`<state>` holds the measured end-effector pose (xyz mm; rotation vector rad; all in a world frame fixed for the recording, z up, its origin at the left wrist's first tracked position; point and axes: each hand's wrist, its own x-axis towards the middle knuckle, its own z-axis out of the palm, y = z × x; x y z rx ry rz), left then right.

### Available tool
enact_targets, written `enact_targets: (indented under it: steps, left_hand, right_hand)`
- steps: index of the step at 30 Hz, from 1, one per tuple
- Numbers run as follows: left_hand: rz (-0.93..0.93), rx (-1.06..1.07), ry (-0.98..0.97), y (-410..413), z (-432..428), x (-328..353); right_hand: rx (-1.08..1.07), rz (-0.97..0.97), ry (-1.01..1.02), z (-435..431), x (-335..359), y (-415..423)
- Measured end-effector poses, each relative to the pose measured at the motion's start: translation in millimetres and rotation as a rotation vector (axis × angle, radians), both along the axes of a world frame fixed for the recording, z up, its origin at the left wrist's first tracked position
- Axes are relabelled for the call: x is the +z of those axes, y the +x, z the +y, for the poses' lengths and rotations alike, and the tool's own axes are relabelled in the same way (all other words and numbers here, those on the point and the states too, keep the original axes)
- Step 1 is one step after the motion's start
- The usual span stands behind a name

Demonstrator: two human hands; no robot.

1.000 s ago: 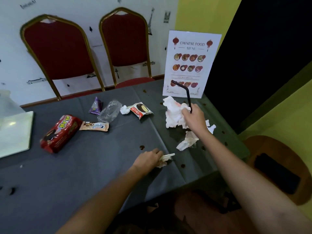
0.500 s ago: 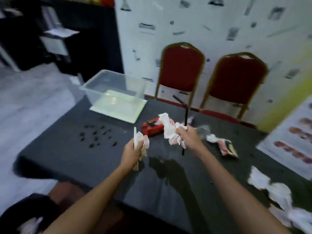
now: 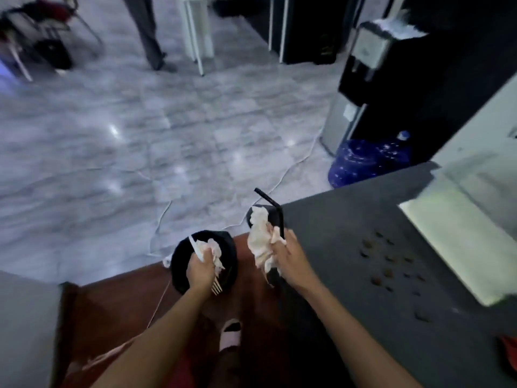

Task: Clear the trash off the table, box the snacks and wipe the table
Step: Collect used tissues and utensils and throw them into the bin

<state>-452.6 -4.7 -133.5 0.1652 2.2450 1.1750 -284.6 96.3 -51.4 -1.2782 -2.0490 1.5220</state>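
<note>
My left hand [image 3: 200, 271] is closed on a crumpled tissue [image 3: 211, 247] and a white plastic fork [image 3: 216, 287], held right over a black round bin [image 3: 230, 249] on the floor. My right hand [image 3: 289, 256] grips a wad of stained white tissues [image 3: 258, 242] together with a black bent straw [image 3: 275, 212], just left of the dark grey table's [image 3: 349, 219] corner. Several dark crumbs [image 3: 389, 259] lie scattered on the table. A clear plastic box with a pale lid [image 3: 461, 233] sits at the right.
A red snack pack [image 3: 510, 351] shows at the right edge of the table. A water dispenser [image 3: 366, 79] and a blue water bottle [image 3: 366, 161] stand beyond the table. White cables [image 3: 279, 177] cross the grey floor. A person's legs [image 3: 148, 32] stand far back. My slippered foot [image 3: 230, 333] is below.
The view has swung left from the table to the floor. Both hands have carried their tissues, fork and straw off the table; the left now hangs over the black bin.
</note>
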Motion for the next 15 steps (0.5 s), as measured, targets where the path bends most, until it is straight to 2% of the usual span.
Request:
enact_targets:
  steps: [3, 8, 11, 15]
  left_hand:
    - [-0.017, 0.011, -0.08, -58.7, -6.3, -40.0]
    - [-0.019, -0.017, -0.165, -147.4, 3.9, -139.5]
    - [-0.04, -0.016, -0.175, -181.2, 14.4, -195.6]
    - [-0.169, -0.036, -0.151, -196.7, 24.1, -259.8]
  right_hand:
    - [0.123, -0.07, -0.012, 4.1, -54.8, -69.6]
    - [0.302, -0.272, -0.021, 21.4, -183.2, -165.4]
    - [0.32, -0.43, -0.005, 29.3, -254.9, -202.7]
    - [0.327, -0.576, 0.008, 30.7, -323.7, -234.0]
